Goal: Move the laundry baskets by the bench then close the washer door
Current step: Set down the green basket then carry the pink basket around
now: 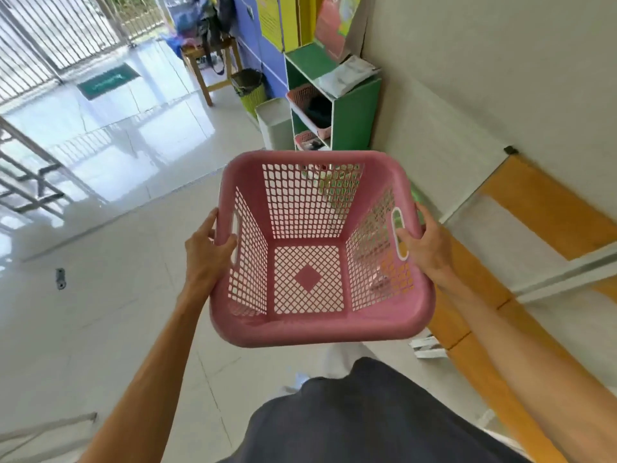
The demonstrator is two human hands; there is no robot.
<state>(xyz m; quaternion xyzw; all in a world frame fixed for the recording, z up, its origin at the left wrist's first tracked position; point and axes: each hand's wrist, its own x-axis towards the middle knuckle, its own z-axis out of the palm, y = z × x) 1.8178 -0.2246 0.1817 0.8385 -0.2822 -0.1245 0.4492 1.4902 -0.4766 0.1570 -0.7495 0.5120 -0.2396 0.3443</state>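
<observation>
Here, closest in, a person in dark clothing stands on the pale tiled floor (100, 329) with both bare arms stretched forward. Between the arms hangs a pink laundry basket (317, 315), carried in the air in front of the body, clear of the floor, its open top turned toward the person so the latticed bottom and walls show. It holds nothing.

The left hand (207, 252) is wrapped around the basket's left rim beside the handle slot, thumb over the lip and the other fingers on the outer side. The right hand (425, 243) clasps the right rim the same way, with fingertips showing through the right handle opening. So the basket sits squarely between the two hands, each one closed on its own side.

To the right, just beside the basket, a yellow-topped table (534, 208) runs along the wall (500, 78).

Farther on, past the basket's far rim, a green shelf unit (354, 108) stands against the wall with two smaller pink baskets (303, 95) in its compartments and a pale bundle on top. A white bin (275, 123) stands just left of it, then a lime-green bin (252, 91).

Farthest off, a wooden stool (210, 61) carries bags, a green doormat (107, 80) lies on the shiny floor, and a metal gate (40, 38) lets in daylight.
</observation>
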